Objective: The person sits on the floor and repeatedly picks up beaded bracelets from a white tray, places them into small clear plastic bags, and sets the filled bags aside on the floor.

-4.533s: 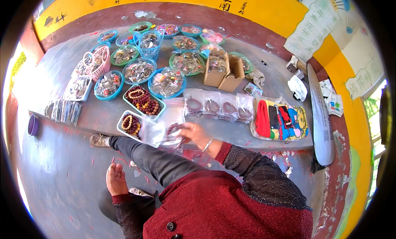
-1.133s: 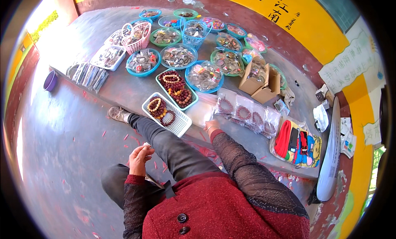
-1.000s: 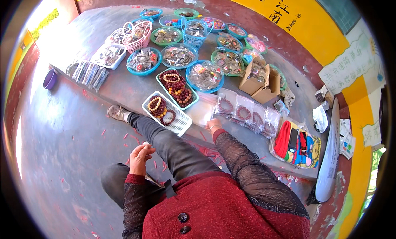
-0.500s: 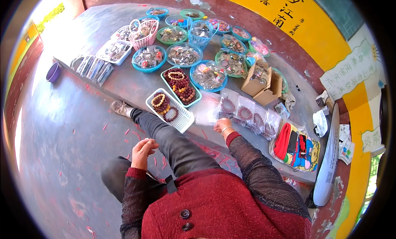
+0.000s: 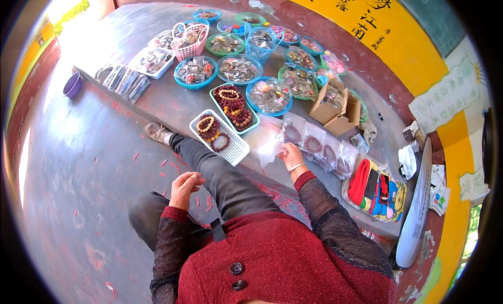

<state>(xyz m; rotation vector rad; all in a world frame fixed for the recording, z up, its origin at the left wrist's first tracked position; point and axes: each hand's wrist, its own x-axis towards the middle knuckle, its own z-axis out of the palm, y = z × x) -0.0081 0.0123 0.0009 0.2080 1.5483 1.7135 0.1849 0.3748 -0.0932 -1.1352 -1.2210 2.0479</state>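
My right hand (image 5: pixel 291 157) pinches the edge of a clear plastic bag (image 5: pixel 269 149), whose near corner is lifted off the ledge. Several bagged bead bracelets (image 5: pixel 314 144) lie in a row just right of that hand. My left hand (image 5: pixel 185 190) hovers beside my knee with its fingers curled together; whatever they hold, if anything, is hidden. Between the hands and farther out stands a white basket (image 5: pixel 237 150) with a few bead bracelets (image 5: pixel 208 128) in it. Behind it, a pale green basket (image 5: pixel 253 127) holds more dark red and yellow bead bracelets (image 5: pixel 234 111).
Blue and green round trays (image 5: pixel 181 84) of bagged trinkets fill the ledge's far side, with a pink basket (image 5: pixel 187 53) among them. Cardboard boxes (image 5: pixel 343 121) and a bag of colourful knitwear (image 5: pixel 374 191) are on the right. A purple bucket (image 5: pixel 73 85) stands at left.
My right hand has shifted slightly right and taken hold of the plastic bag, lifting its near corner. My left hand stays curled near my knee. The view has turned slightly.
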